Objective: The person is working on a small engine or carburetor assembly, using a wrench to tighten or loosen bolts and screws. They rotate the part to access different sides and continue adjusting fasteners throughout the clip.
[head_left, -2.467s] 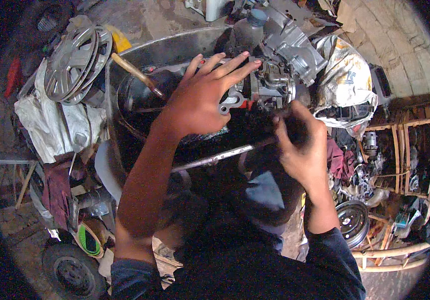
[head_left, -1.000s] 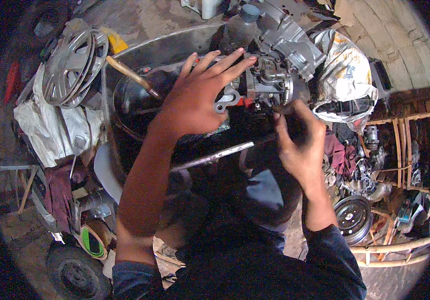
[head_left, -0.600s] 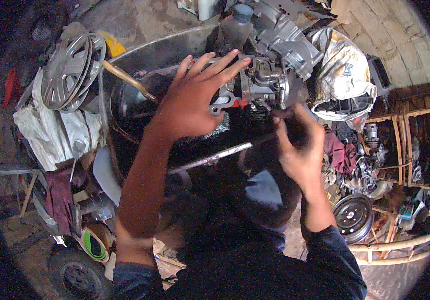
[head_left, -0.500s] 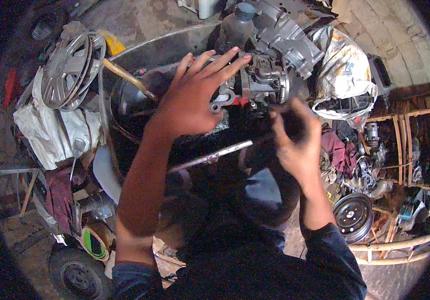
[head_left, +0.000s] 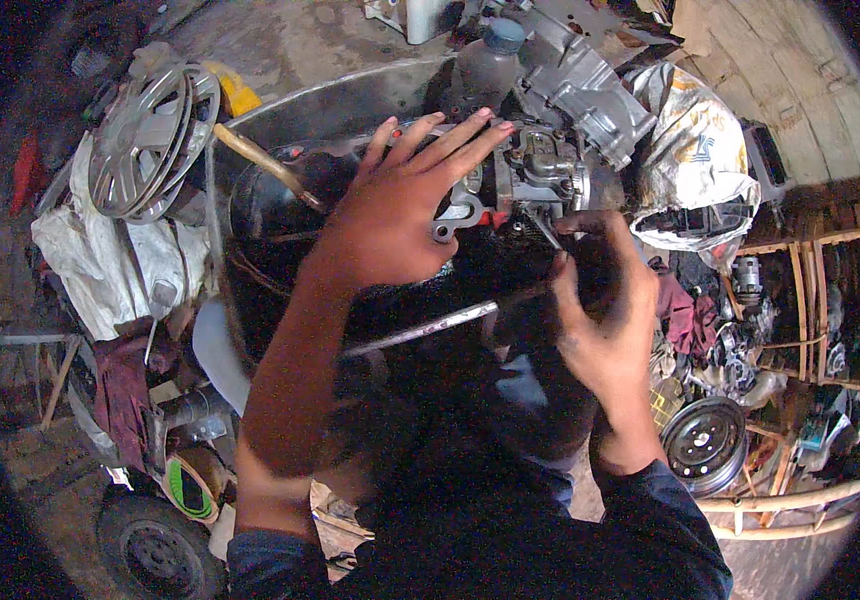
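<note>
A silver metal engine part, with fittings and a ribbed round end, lies in a dark tub in front of me. Across its left portion rests my left hand, fingers stretched and spread, the thumb tucked low. At the part's lower side, my right hand is curled, with a slim metal tool between thumb and fingers. The tool's tip reaches the part; its other end is hidden by the hand. A flat metal bar lies below, in the dark tub.
A wooden handle leans at the tub's left. Wheel covers stand beyond it. At the back are a capped bottle and a grey metal housing. A white sack stands at right, a wheel rim below it.
My right hand has shifted slightly down and right, and the slim tool between its fingers now shows. My left hand stays spread on the part. The whole view has shifted a little.
</note>
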A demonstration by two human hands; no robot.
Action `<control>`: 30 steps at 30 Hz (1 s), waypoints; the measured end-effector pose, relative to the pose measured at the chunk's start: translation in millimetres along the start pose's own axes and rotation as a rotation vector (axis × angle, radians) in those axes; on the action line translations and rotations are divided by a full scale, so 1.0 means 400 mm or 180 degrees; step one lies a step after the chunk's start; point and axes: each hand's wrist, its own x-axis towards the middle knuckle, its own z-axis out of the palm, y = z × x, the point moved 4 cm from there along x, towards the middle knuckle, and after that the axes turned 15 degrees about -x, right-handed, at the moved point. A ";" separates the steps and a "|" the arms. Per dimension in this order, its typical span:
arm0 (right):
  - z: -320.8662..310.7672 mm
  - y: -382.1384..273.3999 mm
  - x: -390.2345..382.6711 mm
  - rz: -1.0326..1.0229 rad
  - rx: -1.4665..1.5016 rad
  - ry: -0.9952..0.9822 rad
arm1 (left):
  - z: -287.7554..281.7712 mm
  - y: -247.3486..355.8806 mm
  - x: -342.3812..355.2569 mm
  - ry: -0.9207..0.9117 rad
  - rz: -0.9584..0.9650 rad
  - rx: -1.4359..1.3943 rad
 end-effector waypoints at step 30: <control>-0.019 -0.068 0.040 -0.0596 -0.1843 -0.0154 | 0.017 0.001 -0.016 0.0104 -0.0077 0.0189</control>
